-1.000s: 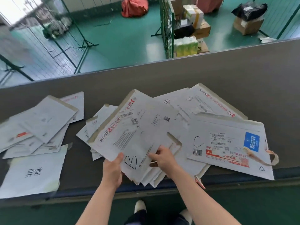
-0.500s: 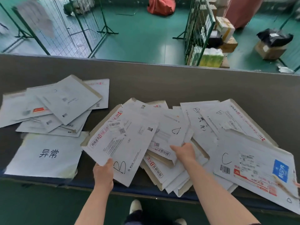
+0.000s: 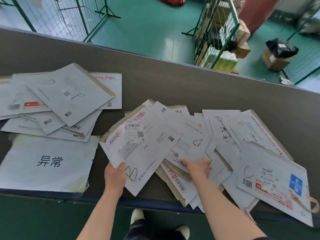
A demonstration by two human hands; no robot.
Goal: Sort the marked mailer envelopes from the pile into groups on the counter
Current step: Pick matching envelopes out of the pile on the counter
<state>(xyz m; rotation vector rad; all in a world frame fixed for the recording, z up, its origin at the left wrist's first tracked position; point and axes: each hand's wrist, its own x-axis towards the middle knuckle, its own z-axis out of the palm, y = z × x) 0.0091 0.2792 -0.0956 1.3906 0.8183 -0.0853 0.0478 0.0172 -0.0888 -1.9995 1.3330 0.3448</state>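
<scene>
Your left hand [image 3: 115, 175] has pulled the B envelope [image 3: 138, 149] leftward off the pile [image 3: 216, 153], pinching its corner; your right hand [image 3: 199, 168] now presses flat on the D envelope [image 3: 190, 142].

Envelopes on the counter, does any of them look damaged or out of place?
Yes. The C-marked envelope at the right has a torn top edge and a peeled strip dangling off its corner, and it overhangs the counter edge. The rest are just loosely piled.
</scene>
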